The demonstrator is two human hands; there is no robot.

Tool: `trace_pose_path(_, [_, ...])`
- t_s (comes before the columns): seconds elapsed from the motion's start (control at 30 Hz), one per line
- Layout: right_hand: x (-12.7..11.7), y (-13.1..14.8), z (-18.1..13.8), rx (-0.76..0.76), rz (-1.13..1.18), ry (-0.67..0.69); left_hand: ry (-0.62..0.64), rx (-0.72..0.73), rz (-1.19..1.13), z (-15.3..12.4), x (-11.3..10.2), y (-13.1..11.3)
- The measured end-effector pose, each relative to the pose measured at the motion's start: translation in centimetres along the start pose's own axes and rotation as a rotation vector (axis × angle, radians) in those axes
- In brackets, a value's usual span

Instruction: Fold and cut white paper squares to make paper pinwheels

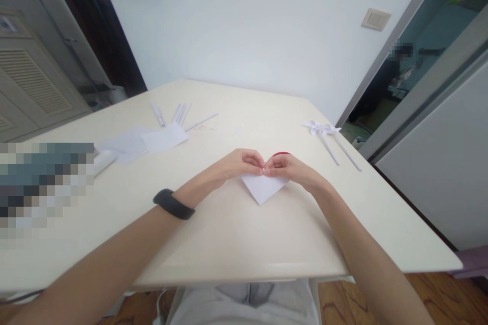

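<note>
Bare forearms (110, 251) lead to fingers (252, 168) pinching white paper (261, 190) by its far edge, one corner pointing bodyward.

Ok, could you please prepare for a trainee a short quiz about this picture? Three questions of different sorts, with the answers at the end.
1. True or false: a black band is worn on the right arm.
2. What do the left hand and the right hand pinch?
A. a light switch
B. white paper
C. a pinwheel stick
3. Fill in the number: ___ white pinwheels lie on the table, to the right of the hands.

Key:
1. False: the black band is on the left arm.
2. B
3. Two
</note>
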State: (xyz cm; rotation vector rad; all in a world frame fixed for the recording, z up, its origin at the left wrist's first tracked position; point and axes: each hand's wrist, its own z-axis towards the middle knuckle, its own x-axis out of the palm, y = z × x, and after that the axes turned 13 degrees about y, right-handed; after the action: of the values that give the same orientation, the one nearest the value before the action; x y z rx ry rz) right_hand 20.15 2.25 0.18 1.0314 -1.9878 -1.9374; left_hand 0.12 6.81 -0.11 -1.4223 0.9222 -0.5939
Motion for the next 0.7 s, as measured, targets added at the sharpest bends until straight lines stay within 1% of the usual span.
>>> trace_pose_path(0.17, [-0.2, 0.2, -0.2, 0.014, 0.005, 0.025, 0.028, 0.002, -0.009, 0.1, 0.0, -0.1])
trace_pose_path(0.4, [-0.8, 0.6, -0.7, 0.039, 0.027, 0.039, 0.07, -0.007, -0.024, -0.4, -0.2, -0.4])
trace_pose_path(0.57, [-1.7, 0.3, -1.1, 0.058, 0.044, 0.037, 0.057, -0.023, -0.047, -0.8, -0.9, -0.7])
trace_pose_path(0.7, [-2.4, 0.2, -1.5, 0.053, 0.054, 0.028, 0.011, -0.047, -0.077, -1.2, -1.8, -0.8])
